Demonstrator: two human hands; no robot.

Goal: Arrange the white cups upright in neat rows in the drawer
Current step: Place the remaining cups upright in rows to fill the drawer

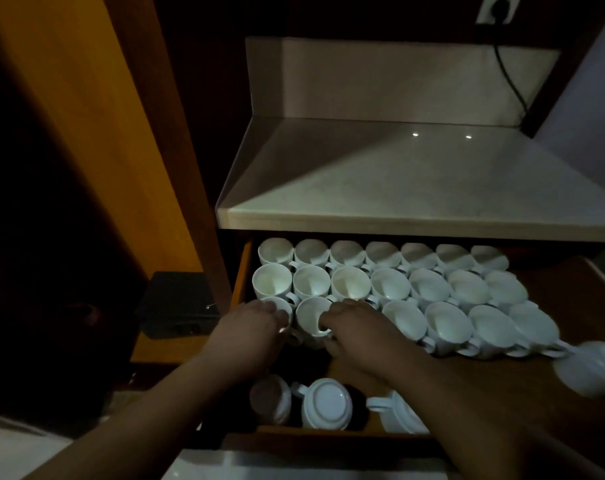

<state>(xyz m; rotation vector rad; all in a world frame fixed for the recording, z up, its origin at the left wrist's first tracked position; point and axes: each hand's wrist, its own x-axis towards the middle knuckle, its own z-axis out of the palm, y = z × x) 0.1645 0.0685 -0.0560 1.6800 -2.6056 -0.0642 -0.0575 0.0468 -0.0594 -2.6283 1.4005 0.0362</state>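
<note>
**Both hands on the third row, loose cups at the drawer front**

Nearest, at the front of the drawer (241,271), an upturned cup (325,403) shows its foot ring. A tipped cup (269,398) lies to its left, and neither is in a row yet.

Just beyond, the left hand (256,327) curls its fingers over the corner cup (276,308). The right hand (359,327) pinches the rim of the second cup (309,318), one finger inside and the thumb outside. Both cups stand mouth up, side by side.

The third row (446,323) runs on to the right, ending near a blurred cup (592,368). Behind it the middle row (391,287) and back row (380,254) stand upright and packed close, partly under the counter (398,188).

The cups look like glazed ceramic, so they are probably rigid, smooth and light enough for one hand. They would likely chip if knocked against a neighbour. With handles tucked between cups, a rim pinch seems the surest hold, and the loose ones offer their handles.
</note>
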